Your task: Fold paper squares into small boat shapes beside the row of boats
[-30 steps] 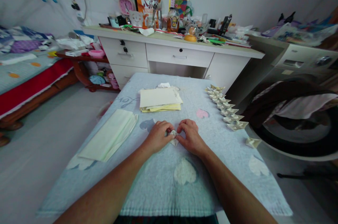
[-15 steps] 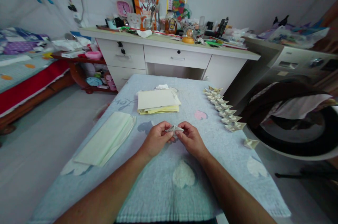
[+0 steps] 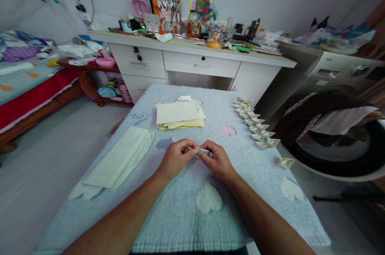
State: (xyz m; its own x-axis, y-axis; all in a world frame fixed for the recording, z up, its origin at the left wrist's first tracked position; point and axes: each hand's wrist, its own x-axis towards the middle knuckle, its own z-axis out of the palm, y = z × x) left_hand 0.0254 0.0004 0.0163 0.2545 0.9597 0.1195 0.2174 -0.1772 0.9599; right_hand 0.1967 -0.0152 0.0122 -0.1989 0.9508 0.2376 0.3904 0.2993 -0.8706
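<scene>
Between both sets of fingers is a small folded paper boat (image 3: 202, 150), largely covered by them. My left hand (image 3: 179, 156) pinches its left end with thumb and forefinger. On the other side, my right hand (image 3: 215, 158) grips the right part, thumb in front. A row of finished-looking paper boats (image 3: 252, 122) runs along the table's right side, and one single paper boat (image 3: 285, 162) sits nearer, apart from the row. Beyond my hands lies a stack of cream and yellow paper sheets (image 3: 180, 113). To the left rests a pile of pale green paper (image 3: 120, 158).
A pale blue patterned cloth covers the table (image 3: 180, 215). Behind it stands a white desk (image 3: 201, 65) crowded with jars, a snack bag (image 3: 165, 2) and a pink clock (image 3: 139, 8). An open washing machine (image 3: 327, 126) is at the right, a bed (image 3: 33, 82) at the left.
The paper boat has turned and shifted slightly right between my fingers, showing less of itself. My left fingers have moved right, closer to my right hand. The boats on the table stay put.
</scene>
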